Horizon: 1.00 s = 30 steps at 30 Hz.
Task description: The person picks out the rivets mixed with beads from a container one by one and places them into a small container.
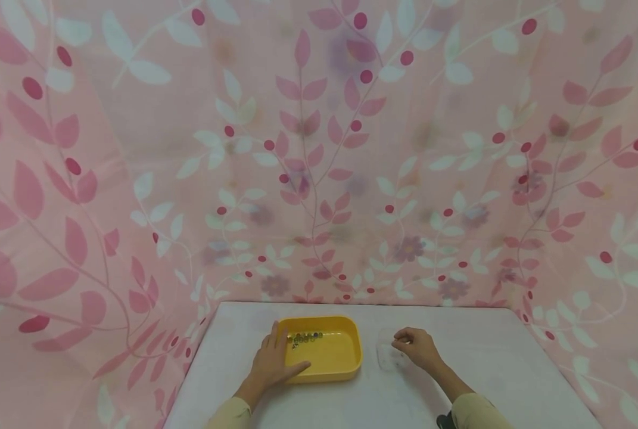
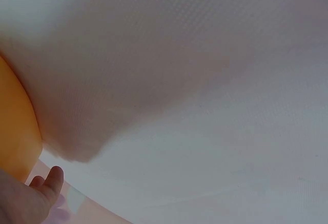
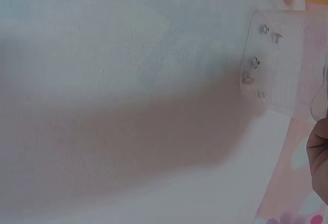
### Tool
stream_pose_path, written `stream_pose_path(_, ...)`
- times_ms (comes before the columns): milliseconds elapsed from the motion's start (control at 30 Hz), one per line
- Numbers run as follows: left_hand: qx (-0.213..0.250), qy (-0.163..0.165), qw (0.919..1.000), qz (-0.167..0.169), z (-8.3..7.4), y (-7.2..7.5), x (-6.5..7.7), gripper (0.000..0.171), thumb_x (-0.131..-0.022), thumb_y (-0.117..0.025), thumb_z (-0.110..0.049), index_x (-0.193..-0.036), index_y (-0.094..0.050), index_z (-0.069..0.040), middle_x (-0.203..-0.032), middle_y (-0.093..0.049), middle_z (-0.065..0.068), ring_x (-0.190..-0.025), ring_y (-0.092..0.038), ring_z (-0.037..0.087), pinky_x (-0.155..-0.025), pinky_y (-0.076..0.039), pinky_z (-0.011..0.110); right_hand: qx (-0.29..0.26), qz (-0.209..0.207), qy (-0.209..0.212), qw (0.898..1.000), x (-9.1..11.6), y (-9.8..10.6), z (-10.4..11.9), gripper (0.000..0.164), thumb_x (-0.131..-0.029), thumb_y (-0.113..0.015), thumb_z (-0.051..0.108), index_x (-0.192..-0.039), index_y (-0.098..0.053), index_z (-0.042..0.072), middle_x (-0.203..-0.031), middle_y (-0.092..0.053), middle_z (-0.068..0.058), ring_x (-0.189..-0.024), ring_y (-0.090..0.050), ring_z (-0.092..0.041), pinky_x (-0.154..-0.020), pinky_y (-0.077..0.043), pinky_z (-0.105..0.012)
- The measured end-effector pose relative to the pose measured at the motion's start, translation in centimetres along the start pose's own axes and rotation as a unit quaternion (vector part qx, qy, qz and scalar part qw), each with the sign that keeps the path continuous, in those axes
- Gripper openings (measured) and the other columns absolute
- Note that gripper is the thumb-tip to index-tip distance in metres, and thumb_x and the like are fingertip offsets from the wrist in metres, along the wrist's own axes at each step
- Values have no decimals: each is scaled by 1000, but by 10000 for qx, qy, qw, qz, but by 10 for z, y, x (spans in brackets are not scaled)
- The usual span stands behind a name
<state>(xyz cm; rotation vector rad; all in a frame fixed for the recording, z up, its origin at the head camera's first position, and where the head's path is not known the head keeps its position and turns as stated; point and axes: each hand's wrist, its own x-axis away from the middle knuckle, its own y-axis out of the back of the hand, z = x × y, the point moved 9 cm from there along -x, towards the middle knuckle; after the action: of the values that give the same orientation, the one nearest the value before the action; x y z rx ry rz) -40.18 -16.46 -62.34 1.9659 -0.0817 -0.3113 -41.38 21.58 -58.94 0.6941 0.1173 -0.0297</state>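
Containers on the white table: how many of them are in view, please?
2. The yellow rectangular plastic tray is by the left hand; the clear plastic box is near the right hand. No others show.

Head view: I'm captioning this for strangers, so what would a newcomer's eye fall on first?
Probably the bright yellow tray on the white tabletop, with small round beads toward its back left and the left hand at its left side. The pink leaf-patterned cloth behind competes for attention. Next, right of the tray, the right hand beside a clear container.
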Motion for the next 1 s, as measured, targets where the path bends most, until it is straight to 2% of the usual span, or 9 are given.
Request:
stream_pose_path(233,-27,-51,10000,8,-1,1,2,117,-74,-59,-82,-151,-33,2,-161,-19,26,-133,-41,46,-93,-48,60,29,-26,-102,9999,-1,-2,-3,12,-81,-80,12,-88,-73,6,-78,-73,-1,-67,-60,-10,-56,-46,-22)
stream_pose_path(500,-19,114,9998,189,5,-7,0,124,-72,-51,-89,-156,-24,-2,-165,-13,21,-138,-37,43,-99,-46,58,203,46,235,9995,-1,3,4,17,-82,-80,16,-93,-73,5,-82,-73,-1,-68,-59,-10,-58,-47,-23)
stream_pose_path(600,17,96,9998,174,4,-7,-1,124,-72,-53,-88,-156,-24,-2,-164,-13,21,-138,-37,43,-99,-46,58,331,-188,440,9983,-2,11,6,22,-82,-80,19,-99,-72,8,-83,-72,1,-66,-57,-8,-59,-47,-22)
stream_pose_path(700,55,97,9998,164,4,-7,-1,125,-71,-53,-88,-156,-23,-2,-164,-13,22,-139,-37,44,-100,-46,59,402,-603,661,9952,0,20,14,31,-85,-79,22,-111,-69,10,-90,-71,-2,-64,-56,-8,-56,-46,-22)
stream_pose_path(733,86,95,9998,157,4,-6,0,125,-71,-54,-88,-156,-23,-2,-164,-13,22,-139,-37,44,-100,-45,59,467,-749,756,9932,0,23,18,36,-86,-78,25,-116,-67,10,-95,-71,-4,-64,-56,-8,-54,-46,-22)
stream_pose_path(833,83,136,9996,250,5,-7,0,127,-71,-53,-89,-157,-20,-1,-165,-10,21,-140,-34,43,-102,-45,58,814,-1055,1171,9841,4,25,32,58,-87,-77,29,-137,-55,10,-119,-65,-14,-78,-64,-18,-59,-52,-30)
stream_pose_path(900,84,121,9995,279,5,-6,0,127,-72,-54,-87,-156,-19,2,-165,-10,22,-140,-34,44,-102,-44,58,1191,-1180,1529,9739,6,21,43,75,-85,-77,33,-148,-43,10,-138,-54,-20,-96,-66,-31,-70,-57,-44)
stream_pose_path(1000,124,87,9993,337,2,-4,1,126,-74,-57,-84,-155,-19,5,-164,-10,24,-141,-33,46,-103,-43,60,1746,-1295,2074,9538,11,12,60,95,-80,-80,38,-156,-30,12,-156,-32,-25,-112,-59,-46,-83,-51,-65)
